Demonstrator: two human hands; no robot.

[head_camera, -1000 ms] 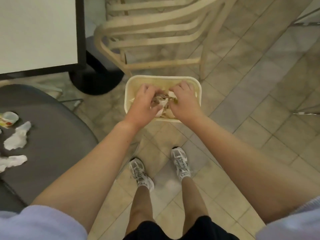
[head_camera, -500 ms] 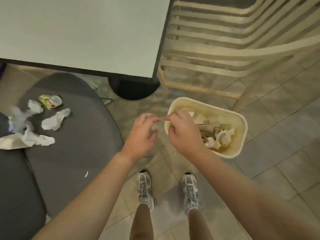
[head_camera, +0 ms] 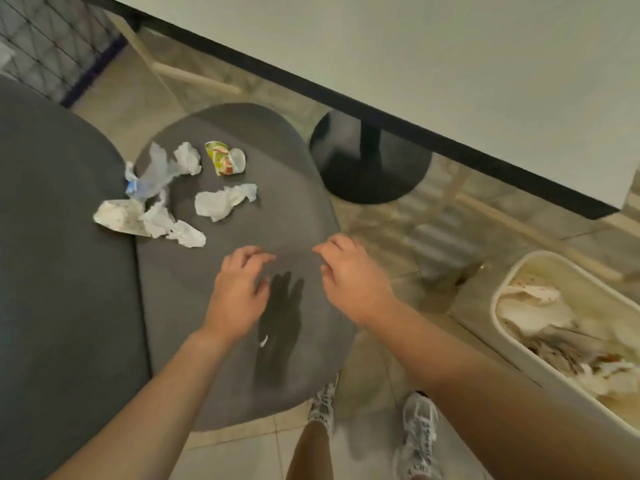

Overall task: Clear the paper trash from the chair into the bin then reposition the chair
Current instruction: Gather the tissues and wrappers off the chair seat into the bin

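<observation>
Probably a café or canteen: pedestal table, padded chair, tiled floor

One head-worn camera looks steeply down, close above the chair.

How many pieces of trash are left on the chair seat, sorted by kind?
White crumpled paper: 4
Clear plastic wrapper: 1
Colourful printed wrapper: 1
Total: 6, though overlapping pieces make the paper count approximate.
</observation>
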